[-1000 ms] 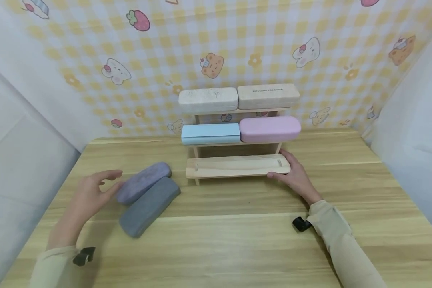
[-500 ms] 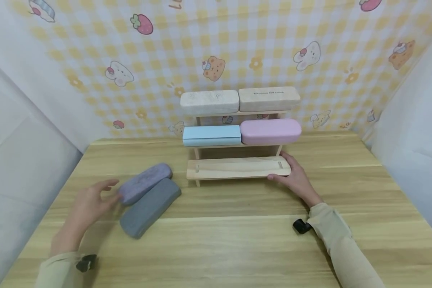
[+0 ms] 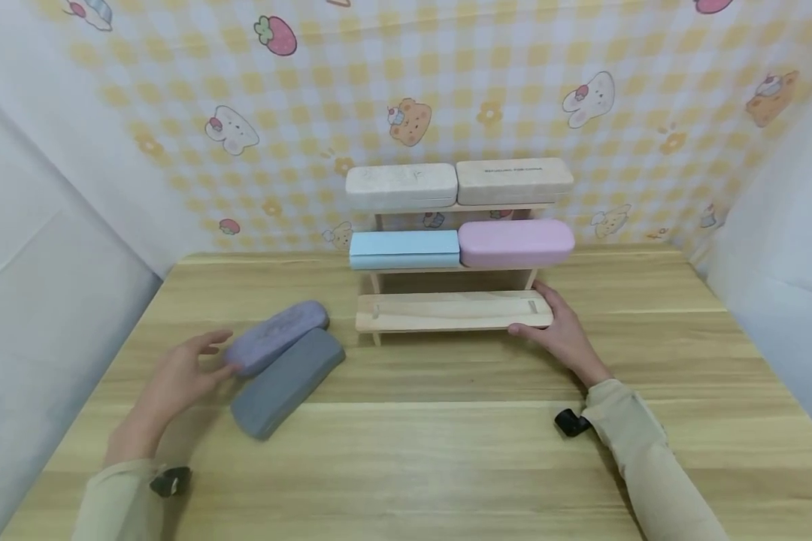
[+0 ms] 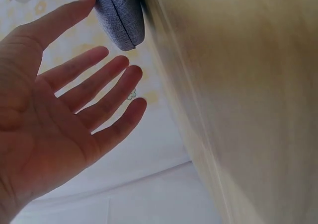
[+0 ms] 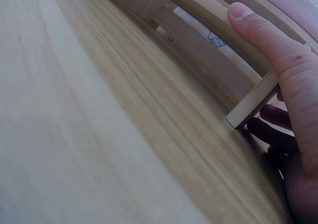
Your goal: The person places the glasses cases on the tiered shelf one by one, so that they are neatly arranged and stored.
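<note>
A purple glasses case (image 3: 277, 338) and a dark grey glasses case (image 3: 288, 385) lie slantwise, side by side, on the wooden table. My left hand (image 3: 176, 383) is at the purple case's left end, its thumb tip right at that end and its other fingers spread. In the left wrist view, a case's fabric end (image 4: 121, 20) shows beside the left thumb, with the palm bare. On the right, my right hand (image 3: 560, 334) grips the end of the lowest shelf of a three-tier wooden rack (image 3: 453, 312), thumb along the front edge and fingers behind a leg.
White (image 3: 402, 186) and beige (image 3: 514, 182) glasses cases fill the rack's top tier. On the middle tier lie a light blue case (image 3: 404, 249) and a pink case (image 3: 516, 243). A checked cloth (image 3: 298, 98) hangs behind the table (image 3: 413, 466).
My left hand has dropped slightly and its thumb has come closer to the purple case's end. The right hand keeps its grip on the rack. The head view has shifted a little.
</note>
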The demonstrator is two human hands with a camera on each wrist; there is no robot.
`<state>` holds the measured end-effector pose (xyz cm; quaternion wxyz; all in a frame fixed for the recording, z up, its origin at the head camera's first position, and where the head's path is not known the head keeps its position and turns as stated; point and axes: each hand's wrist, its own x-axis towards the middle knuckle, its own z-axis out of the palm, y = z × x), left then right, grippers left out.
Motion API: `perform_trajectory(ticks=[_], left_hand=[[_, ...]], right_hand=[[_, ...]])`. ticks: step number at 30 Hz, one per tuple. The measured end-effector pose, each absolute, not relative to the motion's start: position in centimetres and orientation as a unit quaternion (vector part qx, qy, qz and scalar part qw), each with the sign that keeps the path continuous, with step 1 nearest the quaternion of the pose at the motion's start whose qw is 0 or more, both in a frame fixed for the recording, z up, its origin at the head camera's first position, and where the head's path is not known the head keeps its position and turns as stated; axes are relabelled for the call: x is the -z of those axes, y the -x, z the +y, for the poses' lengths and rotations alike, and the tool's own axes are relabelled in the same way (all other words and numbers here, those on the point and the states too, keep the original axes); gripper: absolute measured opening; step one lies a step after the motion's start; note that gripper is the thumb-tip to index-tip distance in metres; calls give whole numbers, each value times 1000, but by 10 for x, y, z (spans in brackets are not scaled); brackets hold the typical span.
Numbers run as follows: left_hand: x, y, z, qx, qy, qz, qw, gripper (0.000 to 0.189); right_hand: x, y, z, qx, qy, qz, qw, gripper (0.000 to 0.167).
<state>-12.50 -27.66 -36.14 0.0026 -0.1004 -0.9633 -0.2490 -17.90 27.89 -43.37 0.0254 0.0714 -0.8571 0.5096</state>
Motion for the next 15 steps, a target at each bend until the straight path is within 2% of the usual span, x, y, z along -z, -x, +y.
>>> perform_trajectory(ticks=[8, 15], left_hand=[[365, 133, -275, 249, 102, -961, -58, 73], [366, 139, -270, 231, 98, -965, -71, 75]], right_hand=[[433, 178, 279, -511, -75, -856, 25, 93], [414, 169, 270, -514, -73, -855, 17, 91]])
